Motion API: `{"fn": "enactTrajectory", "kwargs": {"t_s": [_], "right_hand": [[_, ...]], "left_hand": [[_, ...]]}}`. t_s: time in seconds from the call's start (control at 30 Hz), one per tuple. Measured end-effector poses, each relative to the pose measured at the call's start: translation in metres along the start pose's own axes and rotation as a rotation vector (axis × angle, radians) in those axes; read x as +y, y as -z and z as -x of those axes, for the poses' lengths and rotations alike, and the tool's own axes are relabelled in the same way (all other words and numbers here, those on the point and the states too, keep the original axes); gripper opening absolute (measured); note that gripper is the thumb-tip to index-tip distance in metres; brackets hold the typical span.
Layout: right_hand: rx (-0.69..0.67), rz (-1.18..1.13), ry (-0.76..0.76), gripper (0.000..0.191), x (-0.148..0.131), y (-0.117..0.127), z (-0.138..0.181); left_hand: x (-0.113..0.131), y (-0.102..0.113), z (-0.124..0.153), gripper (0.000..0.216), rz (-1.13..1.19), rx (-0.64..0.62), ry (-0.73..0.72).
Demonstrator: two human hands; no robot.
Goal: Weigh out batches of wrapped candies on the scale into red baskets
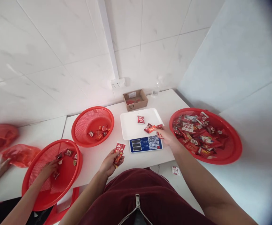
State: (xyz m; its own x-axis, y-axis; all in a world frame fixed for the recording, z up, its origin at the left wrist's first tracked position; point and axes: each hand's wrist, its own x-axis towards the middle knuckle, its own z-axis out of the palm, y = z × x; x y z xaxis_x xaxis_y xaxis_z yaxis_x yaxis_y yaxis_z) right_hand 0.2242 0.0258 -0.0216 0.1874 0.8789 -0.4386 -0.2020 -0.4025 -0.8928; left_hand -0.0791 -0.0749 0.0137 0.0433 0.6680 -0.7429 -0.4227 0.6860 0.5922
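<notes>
My left hand (109, 162) is closed around a small red bag (118, 152), held above the table's front edge. Over the right side of the white scale tray (131, 126), my right hand (167, 136) pinches a red candy packet (158, 127). Two or three more red packets (141, 119) lie on that tray. The scale's blue keypad and display (145, 143) face me.
A wide red basket (229, 153) at the right is full of red sweets. A second red basket (92, 125) holds a few. At the left, another person's hand (48, 168) reaches into a third red basket (38, 190). A cardboard box (136, 100) and a bottle (156, 89) stand by the wall.
</notes>
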Motion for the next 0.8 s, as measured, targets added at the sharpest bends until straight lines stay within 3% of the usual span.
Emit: {"fn": "enactTrajectory", "kwargs": {"t_s": [0.1,0.2,0.4,0.5,0.63,0.8], "right_hand": [[0.027,0.048,0.047,0.022,0.005,-0.032,-0.007],[0.064,0.094,0.045,0.019,0.004,-0.041,-0.005],[-0.144,0.179,0.015,0.015,-0.006,-0.052,0.007],[-0.192,0.079,-0.027,0.013,-0.006,-0.060,0.012],[-0.041,-0.156,-0.197,0.007,-0.001,-0.065,0.018],[-0.051,-0.381,-0.197,0.009,-0.009,-0.071,0.025]], "left_hand": [[-0.001,0.012,0.003,0.014,0.006,0.010,-0.008],[-0.002,0.023,0.007,0.013,0.019,0.033,-0.012],[-0.007,0.040,0.011,0.014,0.043,0.039,-0.007],[-0.008,0.047,0.012,0.015,0.045,0.025,-0.010],[-0.007,0.054,0.012,0.013,0.042,0.028,-0.014],[-0.005,0.060,0.014,0.014,0.030,0.009,-0.007]]}}
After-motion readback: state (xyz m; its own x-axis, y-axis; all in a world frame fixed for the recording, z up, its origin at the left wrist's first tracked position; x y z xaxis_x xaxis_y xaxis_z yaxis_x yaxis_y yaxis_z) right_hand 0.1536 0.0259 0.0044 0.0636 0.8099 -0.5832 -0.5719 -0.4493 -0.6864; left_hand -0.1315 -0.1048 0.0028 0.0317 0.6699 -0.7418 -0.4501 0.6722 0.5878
